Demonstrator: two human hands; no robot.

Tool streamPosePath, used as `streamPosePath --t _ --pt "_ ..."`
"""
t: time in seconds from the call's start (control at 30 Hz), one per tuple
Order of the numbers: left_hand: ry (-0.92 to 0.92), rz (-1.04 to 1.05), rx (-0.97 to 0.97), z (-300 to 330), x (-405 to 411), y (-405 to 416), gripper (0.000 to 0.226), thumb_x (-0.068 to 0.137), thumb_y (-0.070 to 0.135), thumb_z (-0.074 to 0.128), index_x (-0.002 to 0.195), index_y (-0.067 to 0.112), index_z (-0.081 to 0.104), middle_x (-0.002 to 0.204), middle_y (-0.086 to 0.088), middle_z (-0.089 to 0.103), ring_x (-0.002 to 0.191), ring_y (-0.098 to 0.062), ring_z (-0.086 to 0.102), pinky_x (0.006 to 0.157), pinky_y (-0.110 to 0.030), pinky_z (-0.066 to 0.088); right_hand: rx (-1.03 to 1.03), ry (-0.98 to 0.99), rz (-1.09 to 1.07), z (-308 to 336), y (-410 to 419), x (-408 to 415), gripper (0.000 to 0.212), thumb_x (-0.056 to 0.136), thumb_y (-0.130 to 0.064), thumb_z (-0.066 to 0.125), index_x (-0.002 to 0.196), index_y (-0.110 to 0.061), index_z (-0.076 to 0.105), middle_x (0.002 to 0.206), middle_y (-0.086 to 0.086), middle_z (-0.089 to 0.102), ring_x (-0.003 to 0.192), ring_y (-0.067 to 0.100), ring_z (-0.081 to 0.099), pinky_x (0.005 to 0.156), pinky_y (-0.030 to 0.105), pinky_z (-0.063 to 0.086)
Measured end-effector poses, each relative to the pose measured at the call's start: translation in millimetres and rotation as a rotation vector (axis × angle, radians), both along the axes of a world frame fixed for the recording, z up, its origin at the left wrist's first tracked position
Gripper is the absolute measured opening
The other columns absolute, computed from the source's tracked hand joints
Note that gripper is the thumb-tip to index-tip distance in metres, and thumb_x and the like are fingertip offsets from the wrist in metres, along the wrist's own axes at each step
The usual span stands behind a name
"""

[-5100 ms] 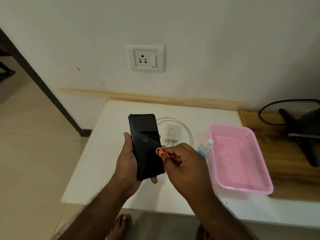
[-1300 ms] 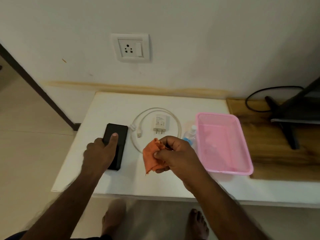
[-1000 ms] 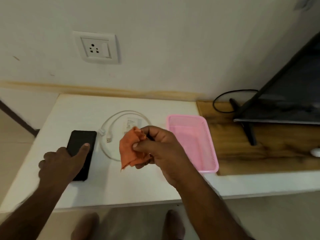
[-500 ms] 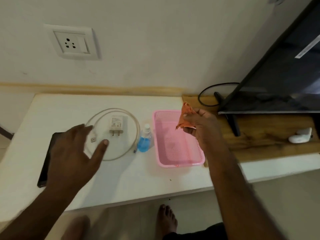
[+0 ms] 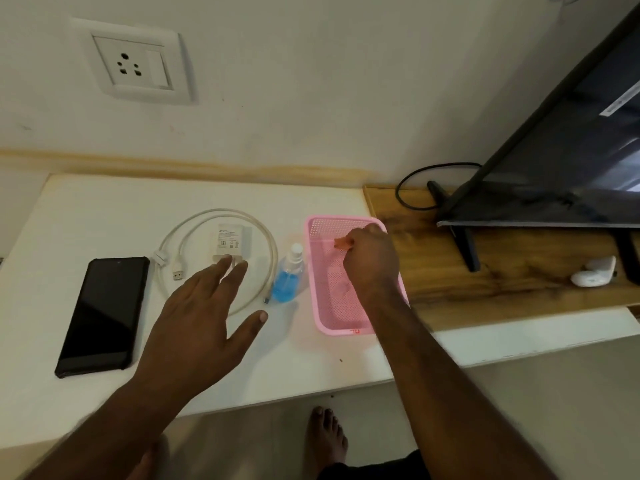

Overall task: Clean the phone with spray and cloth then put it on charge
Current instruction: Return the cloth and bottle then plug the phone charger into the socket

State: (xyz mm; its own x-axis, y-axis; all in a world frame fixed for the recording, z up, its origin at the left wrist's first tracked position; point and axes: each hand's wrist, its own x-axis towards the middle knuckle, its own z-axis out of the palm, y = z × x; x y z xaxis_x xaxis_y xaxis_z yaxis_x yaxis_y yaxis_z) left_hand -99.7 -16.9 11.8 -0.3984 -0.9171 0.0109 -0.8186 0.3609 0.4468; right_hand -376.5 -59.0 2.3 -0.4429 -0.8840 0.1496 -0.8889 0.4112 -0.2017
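Right now the orange cloth (image 5: 343,242) is pinched in the curled fingers of the right hand (image 5: 372,263), which is held over the far half of the pink basket (image 5: 320,306). Only a small corner of the cloth is seen past the knuckles, above the perforated floor; whether it touches the basket cannot be told. Nothing else is seen inside the basket, though part of its floor is hidden by the hand and forearm.

Over at the left, the left hand (image 5: 204,317) is spread wide, fingers straight, nothing held, with its fingertips over the prongs of the white charger (image 5: 227,242). The charger is ringed by the coiled white cable (image 5: 180,237). Just beside the basket's left wall the blue spray bottle (image 5: 289,280) is stood upright.

The phone (image 5: 104,315) is laid flat, screen up, near the left end of the white table (image 5: 86,209), apart from both hands. A wall socket (image 5: 135,65) is mounted above.
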Motion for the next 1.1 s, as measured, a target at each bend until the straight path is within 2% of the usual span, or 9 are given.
streamPosePath --t 0.07,0.17,0.33,0.5,0.67,0.83,0.93,1.1 --pt "0.007 0.006 0.024 1.0 -0.7 -0.9 0.084 0.084 0.072 0.035 0.155 0.027 0.031 0.162 -0.002 0.03 0.144 -0.027 0.04 0.114 -0.048 0.028 0.083 -0.11 -0.007 -4.7 0.3 3.6 0.032 0.091 -0.013 0.062 0.119 -0.026 0.069 0.118 0.003 0.067 0.097 0.024 0.065 0.089 0.039 0.057" --pt "0.011 0.013 0.042 1.4 -1.0 -1.7 0.085 0.083 0.073 0.032 0.155 0.027 0.03 0.163 -0.001 0.029 0.145 -0.027 0.037 0.115 -0.047 0.026 0.128 -0.165 -0.014 -2.2 -1.7 2.4 0.033 0.09 -0.016 0.062 0.121 -0.027 0.069 0.118 0.001 0.068 0.095 0.024 0.066 0.091 0.039 0.056" --pt "0.012 0.026 0.036 -3.2 3.6 -2.5 0.081 0.086 0.071 0.038 0.153 0.026 0.034 0.161 -0.003 0.035 0.143 -0.029 0.04 0.112 -0.045 0.027 0.168 -0.167 -0.017 3.3 -2.6 2.1 0.032 0.092 -0.018 0.062 0.122 -0.025 0.067 0.119 0.001 0.068 0.096 0.024 0.066 0.091 0.035 0.055" --pt "0.002 0.043 0.052 -5.1 4.5 -3.8 0.081 0.086 0.072 0.037 0.153 0.027 0.033 0.161 -0.003 0.035 0.144 -0.029 0.039 0.112 -0.048 0.028 0.171 -0.171 -0.046 4.1 3.0 0.7 0.027 0.092 -0.02 0.064 0.117 -0.029 0.068 0.115 -0.003 0.069 0.085 0.018 0.064 0.083 0.032 0.054" --pt "0.007 0.055 0.08 -1.7 3.2 -2.0 0.084 0.084 0.073 0.035 0.153 0.027 0.033 0.161 -0.003 0.034 0.145 -0.03 0.037 0.114 -0.051 0.03 0.192 -0.134 -0.044 3.0 0.1 2.3 0.026 0.089 -0.038 0.065 0.11 -0.024 0.068 0.105 -0.002 0.071 0.084 0.018 0.066 0.084 0.035 0.057" --pt "0.019 0.057 0.091 1.4 1.9 -2.3 0.085 0.082 0.072 0.036 0.153 0.024 0.035 0.161 -0.004 0.035 0.145 -0.029 0.036 0.115 -0.052 0.03 0.246 -0.237 -0.067 2.7 -4.5 4.4 0.036 0.091 -0.053 0.056 0.104 -0.023 0.071 0.09 -0.004 0.069 0.066 0.012 0.058 0.073 0.027 0.05" --pt "0.028 0.061 0.089 1.2 1.1 -2.0 0.085 0.082 0.072 0.036 0.152 0.024 0.036 0.16 -0.004 0.036 0.145 -0.029 0.037 0.114 -0.052 0.032 0.272 -0.199 -0.096 3.3 -4.6 4.2 0.032 0.095 -0.046 0.054 0.101 -0.019 0.07 0.083 -0.003 0.065 0.063 0.014 0.058 0.071 0.028 0.054" --pt "0.013 0.072 0.088 -2.7 1.6 -3.0 0.081 0.087 0.073 0.041 0.151 0.025 0.038 0.16 -0.004 0.036 0.144 -0.03 0.038 0.113 -0.053 0.033 0.2 -0.142 -0.083 4.3 -2.8 8.1 0.024 0.094 -0.036 0.059 0.101 -0.017 0.072 0.094 0.001 0.072 0.077 0.019 0.067 0.082 0.038 0.059"
